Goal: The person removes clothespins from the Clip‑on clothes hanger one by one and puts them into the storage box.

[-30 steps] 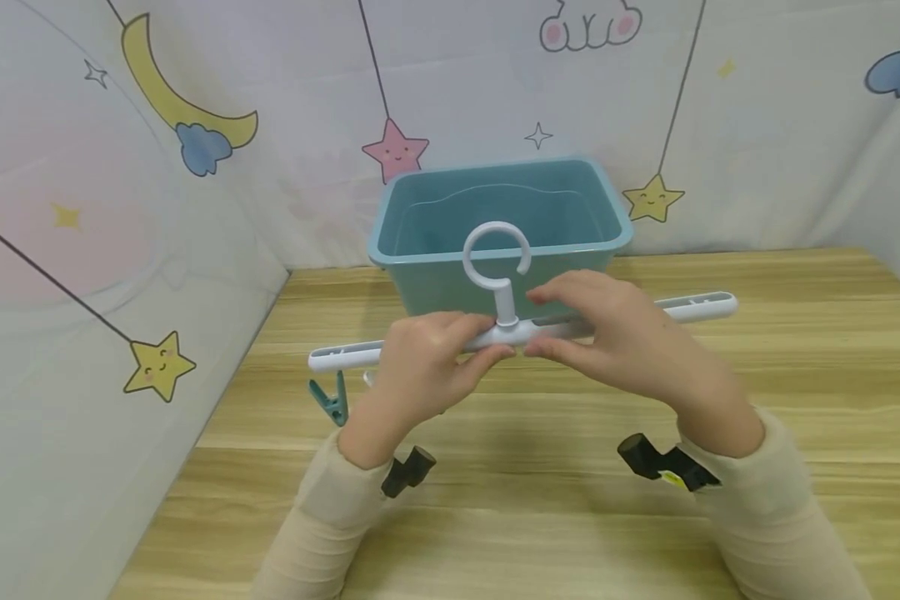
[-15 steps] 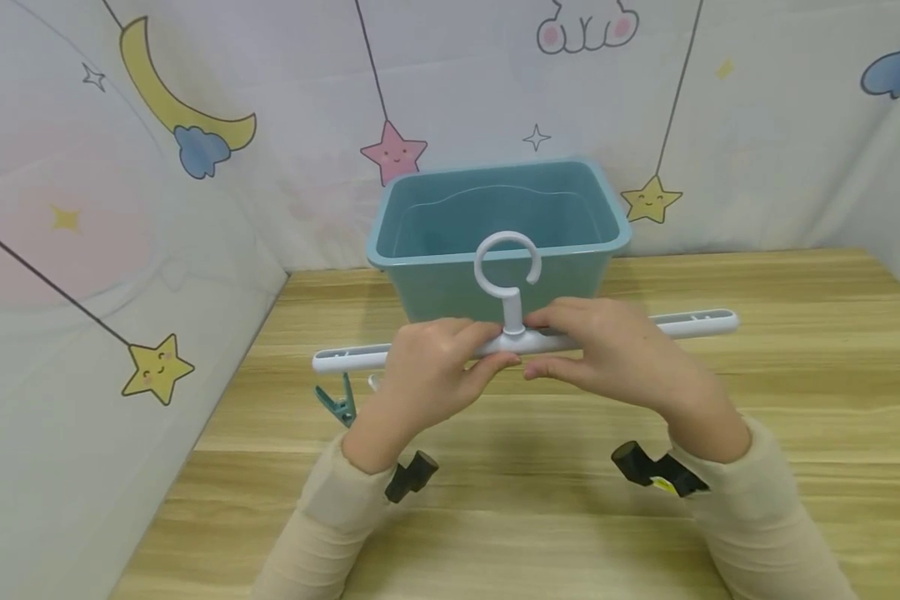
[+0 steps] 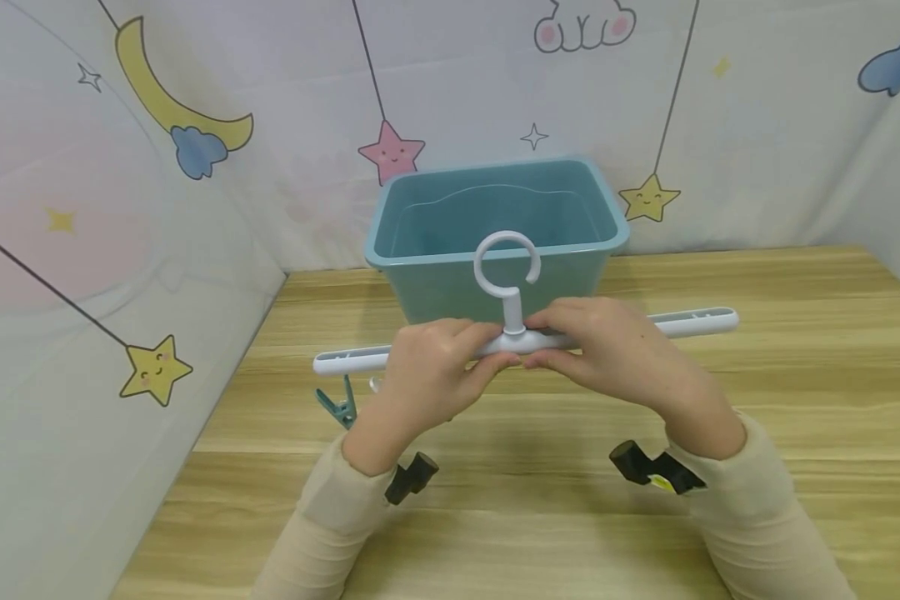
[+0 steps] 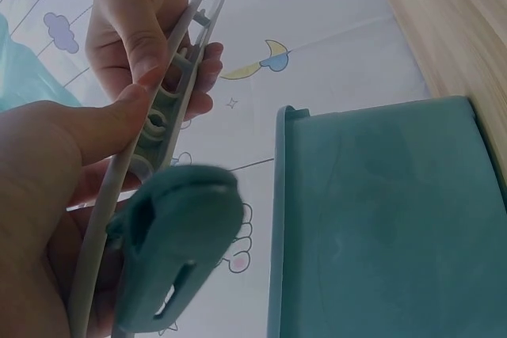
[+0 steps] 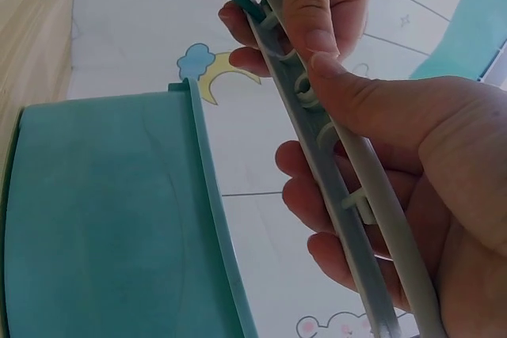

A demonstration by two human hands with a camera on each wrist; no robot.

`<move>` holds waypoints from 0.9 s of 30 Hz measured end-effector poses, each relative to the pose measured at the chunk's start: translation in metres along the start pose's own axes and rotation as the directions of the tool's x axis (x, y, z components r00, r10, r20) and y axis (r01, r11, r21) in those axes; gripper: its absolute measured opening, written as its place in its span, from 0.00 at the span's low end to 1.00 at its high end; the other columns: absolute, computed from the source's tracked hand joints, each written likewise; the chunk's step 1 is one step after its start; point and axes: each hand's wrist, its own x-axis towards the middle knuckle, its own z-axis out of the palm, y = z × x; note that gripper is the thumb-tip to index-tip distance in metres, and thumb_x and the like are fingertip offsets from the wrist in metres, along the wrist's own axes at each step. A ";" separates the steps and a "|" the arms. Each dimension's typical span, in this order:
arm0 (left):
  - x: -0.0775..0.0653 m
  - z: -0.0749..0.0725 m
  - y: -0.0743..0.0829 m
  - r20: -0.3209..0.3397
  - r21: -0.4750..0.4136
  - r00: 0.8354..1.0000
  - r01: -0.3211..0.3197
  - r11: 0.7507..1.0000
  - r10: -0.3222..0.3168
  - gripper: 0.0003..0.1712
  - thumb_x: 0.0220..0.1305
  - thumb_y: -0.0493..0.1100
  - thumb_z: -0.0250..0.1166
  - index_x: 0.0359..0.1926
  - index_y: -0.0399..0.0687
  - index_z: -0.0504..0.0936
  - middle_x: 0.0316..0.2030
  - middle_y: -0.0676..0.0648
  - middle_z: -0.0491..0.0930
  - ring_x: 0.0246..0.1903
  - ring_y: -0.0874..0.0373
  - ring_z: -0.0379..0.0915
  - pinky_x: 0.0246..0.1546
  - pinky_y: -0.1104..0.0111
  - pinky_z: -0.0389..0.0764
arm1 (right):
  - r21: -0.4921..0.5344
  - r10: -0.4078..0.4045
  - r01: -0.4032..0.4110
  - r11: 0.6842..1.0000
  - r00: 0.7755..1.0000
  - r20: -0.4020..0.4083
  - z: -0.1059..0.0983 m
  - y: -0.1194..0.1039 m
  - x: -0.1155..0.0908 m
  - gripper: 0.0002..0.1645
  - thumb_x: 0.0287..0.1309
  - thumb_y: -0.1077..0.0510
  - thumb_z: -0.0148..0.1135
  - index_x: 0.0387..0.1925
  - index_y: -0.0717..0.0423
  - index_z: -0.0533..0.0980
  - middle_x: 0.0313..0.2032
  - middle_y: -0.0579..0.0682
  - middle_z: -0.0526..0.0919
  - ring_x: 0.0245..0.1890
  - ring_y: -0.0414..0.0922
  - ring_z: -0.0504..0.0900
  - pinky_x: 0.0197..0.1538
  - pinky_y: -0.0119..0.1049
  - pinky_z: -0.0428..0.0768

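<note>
A white plastic hanger (image 3: 521,343) with a round hook (image 3: 507,236) on top is held up in front of the bin, its bar almost level. Left of the hook, my left hand (image 3: 431,371) grips the bar between thumb and fingers. My right hand (image 3: 622,354) pinches it just right of the hook, thumb tips of both hands close together. Below the bar's left part hangs a teal clip (image 3: 339,408), seen large in the left wrist view as a slotted clip (image 4: 186,251). Both wrist views show the bar's hollow, ribbed underside (image 5: 309,100).
Behind the hanger a teal rectangular bin (image 3: 495,287) stands on the wood-grain table (image 3: 540,517). A printed cloth (image 3: 285,192) with stars and a moon lines the back and left side. Each sleeve carries a black wrist camera (image 3: 412,477).
The hanger's right side has dropped slightly and its hook shifted a little right and down. My right hand has lowered, its thumb and fingers coming in onto the bar beside the hook.
</note>
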 end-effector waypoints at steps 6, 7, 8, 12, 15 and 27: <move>0.001 -0.001 0.001 -0.012 0.002 1.000 0.001 1.000 -0.001 0.15 0.57 0.50 0.72 0.37 0.44 0.84 0.24 0.52 0.84 0.21 0.61 0.77 0.20 0.72 0.74 | -0.038 -0.051 0.048 0.998 0.996 -0.071 0.002 0.001 0.000 0.15 0.46 0.54 0.76 0.36 0.56 0.84 0.29 0.44 0.84 0.24 0.36 0.77 0.28 0.33 0.76; 0.001 -0.001 0.001 -0.011 0.006 1.000 0.003 1.000 -0.003 0.15 0.57 0.51 0.71 0.37 0.44 0.84 0.25 0.52 0.84 0.21 0.61 0.77 0.20 0.72 0.73 | -0.044 -0.059 0.055 0.997 0.995 -0.082 0.003 0.001 0.000 0.15 0.45 0.55 0.76 0.35 0.56 0.84 0.28 0.44 0.84 0.24 0.37 0.77 0.27 0.33 0.76; 0.001 -0.002 0.001 -0.010 0.010 1.000 0.006 1.000 -0.006 0.15 0.57 0.51 0.71 0.38 0.44 0.84 0.25 0.52 0.84 0.22 0.61 0.77 0.20 0.72 0.73 | -0.050 -0.066 0.061 0.997 0.994 -0.092 0.003 0.002 0.000 0.15 0.45 0.55 0.76 0.35 0.56 0.83 0.28 0.45 0.84 0.23 0.37 0.77 0.27 0.33 0.76; 0.002 -0.003 0.001 0.001 0.039 1.000 0.017 0.999 -0.017 0.18 0.57 0.53 0.70 0.41 0.45 0.85 0.29 0.51 0.85 0.25 0.59 0.80 0.21 0.70 0.73 | -0.064 -0.072 0.065 0.996 0.990 -0.117 0.004 0.003 0.000 0.14 0.44 0.56 0.76 0.34 0.58 0.83 0.27 0.46 0.84 0.23 0.38 0.77 0.27 0.33 0.76; 0.003 -0.007 -0.001 -0.019 0.050 0.999 0.028 0.998 -0.027 0.20 0.56 0.53 0.71 0.43 0.43 0.85 0.31 0.49 0.86 0.27 0.58 0.81 0.23 0.68 0.74 | -0.066 -0.054 0.046 0.997 0.991 -0.121 0.001 0.006 -0.001 0.15 0.44 0.56 0.76 0.34 0.59 0.83 0.27 0.47 0.85 0.22 0.39 0.78 0.27 0.34 0.76; 0.001 -0.028 -0.014 -0.140 0.013 0.986 0.091 0.996 -0.088 0.22 0.54 0.49 0.73 0.46 0.40 0.84 0.37 0.43 0.86 0.36 0.50 0.83 0.39 0.55 0.75 | -0.052 0.027 -0.033 0.998 0.992 -0.121 -0.014 0.015 -0.009 0.15 0.44 0.57 0.76 0.36 0.57 0.84 0.28 0.46 0.86 0.24 0.39 0.79 0.27 0.36 0.76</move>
